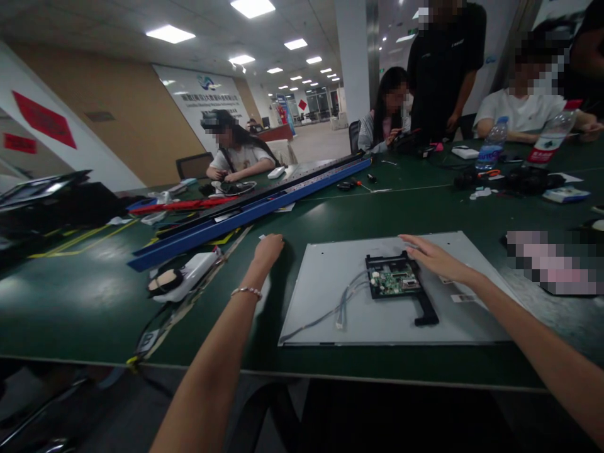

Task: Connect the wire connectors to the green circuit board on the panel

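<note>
A flat grey metal panel (325, 270) lies on the green table in front of me. On it sits a black plastic bracket (428, 311) framing a green circuit board (394, 281), and grey wires (340, 308) run from the board to the panel's lower left corner. My right hand (434, 258) rests over the upper right of the bracket, fingers stretched out. To the left of the panel, my left hand (268, 250) is closed at the table top. A small pale bit shows by its fingers, but what they hold is hidden.
A white power strip (189, 277) lies left of my left arm. Behind it stretch long blue rails (255, 214). Bottles (493, 145), black items and tools (346, 185) lie farther back. Several people sit or stand across the table (321, 217).
</note>
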A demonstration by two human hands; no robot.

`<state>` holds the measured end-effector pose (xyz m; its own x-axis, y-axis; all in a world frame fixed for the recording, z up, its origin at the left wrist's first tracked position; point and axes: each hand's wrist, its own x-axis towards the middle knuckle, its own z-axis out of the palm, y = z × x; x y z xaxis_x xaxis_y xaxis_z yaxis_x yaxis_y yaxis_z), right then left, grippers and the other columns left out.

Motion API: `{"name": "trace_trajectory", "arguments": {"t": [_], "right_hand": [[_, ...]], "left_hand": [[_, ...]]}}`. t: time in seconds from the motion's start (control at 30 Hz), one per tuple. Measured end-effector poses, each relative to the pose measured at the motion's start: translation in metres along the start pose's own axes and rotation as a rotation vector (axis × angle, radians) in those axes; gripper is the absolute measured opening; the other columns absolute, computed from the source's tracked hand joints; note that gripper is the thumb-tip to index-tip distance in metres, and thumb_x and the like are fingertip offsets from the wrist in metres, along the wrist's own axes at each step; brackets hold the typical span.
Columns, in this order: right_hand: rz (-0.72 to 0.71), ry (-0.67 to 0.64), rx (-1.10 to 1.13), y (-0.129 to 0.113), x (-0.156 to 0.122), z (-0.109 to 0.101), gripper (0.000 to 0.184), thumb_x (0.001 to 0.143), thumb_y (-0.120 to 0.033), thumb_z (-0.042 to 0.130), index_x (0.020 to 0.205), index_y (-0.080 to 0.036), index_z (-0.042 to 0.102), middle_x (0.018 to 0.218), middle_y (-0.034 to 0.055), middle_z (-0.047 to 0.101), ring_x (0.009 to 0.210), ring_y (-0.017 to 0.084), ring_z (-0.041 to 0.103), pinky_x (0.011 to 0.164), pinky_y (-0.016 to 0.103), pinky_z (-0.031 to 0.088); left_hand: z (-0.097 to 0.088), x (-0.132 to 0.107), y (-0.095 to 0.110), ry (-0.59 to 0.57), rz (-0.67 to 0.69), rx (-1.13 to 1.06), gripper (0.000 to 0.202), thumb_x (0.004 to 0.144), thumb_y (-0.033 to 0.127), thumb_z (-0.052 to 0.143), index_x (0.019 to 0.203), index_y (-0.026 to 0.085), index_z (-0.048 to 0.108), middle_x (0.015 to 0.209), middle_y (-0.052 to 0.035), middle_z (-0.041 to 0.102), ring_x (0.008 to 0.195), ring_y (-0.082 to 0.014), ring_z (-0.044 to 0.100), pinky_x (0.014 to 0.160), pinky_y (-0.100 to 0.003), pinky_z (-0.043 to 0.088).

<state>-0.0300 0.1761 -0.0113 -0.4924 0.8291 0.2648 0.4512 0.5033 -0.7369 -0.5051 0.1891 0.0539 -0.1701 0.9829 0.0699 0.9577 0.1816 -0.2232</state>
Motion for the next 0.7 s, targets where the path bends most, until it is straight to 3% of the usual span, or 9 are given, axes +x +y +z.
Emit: {"name": "trace_trajectory", "arguments": {"t": [0.1,0.27,0.7], "right_hand": [[-0.004,0.000,-0.045,-0.005,-0.002,0.001,0.057,0.094,-0.057,0.037,0.143,-0.029,0.038,0.145,0.0071,0.045,0.134,0.026,0.040,0.113,0.048,0.030],[-0.046,0.008,-0.113,-0.007,-0.004,0.004,0.056,0.094,-0.055,0.038,0.144,-0.030,0.036,0.145,0.0074,0.045,0.134,0.027,0.041,0.113,0.050,0.031],[-0.085,-0.006,-0.191,0.003,-0.008,0.007,0.055,0.095,-0.051,0.038,0.144,-0.028,0.036,0.140,0.0099,0.049,0.129,0.029,0.045,0.110,0.052,0.034]], "left_hand": [[-0.001,0.007,-0.004,-0.017,-0.023,0.028,0.032,0.086,0.008,0.040,0.097,0.012,0.070,0.100,-0.0181,0.069,0.100,-0.0270,0.065,0.086,-0.034,0.050],[-0.006,0.001,-0.001,0.025,-0.041,0.052,0.035,0.080,0.001,0.039,0.094,0.012,0.069,0.102,-0.0188,0.068,0.102,-0.0277,0.064,0.086,-0.033,0.049],[-0.037,-0.043,0.062,0.149,0.063,0.003,0.037,0.088,0.007,0.035,0.104,0.011,0.067,0.100,-0.0182,0.068,0.093,-0.0302,0.066,0.080,-0.039,0.050]]}}
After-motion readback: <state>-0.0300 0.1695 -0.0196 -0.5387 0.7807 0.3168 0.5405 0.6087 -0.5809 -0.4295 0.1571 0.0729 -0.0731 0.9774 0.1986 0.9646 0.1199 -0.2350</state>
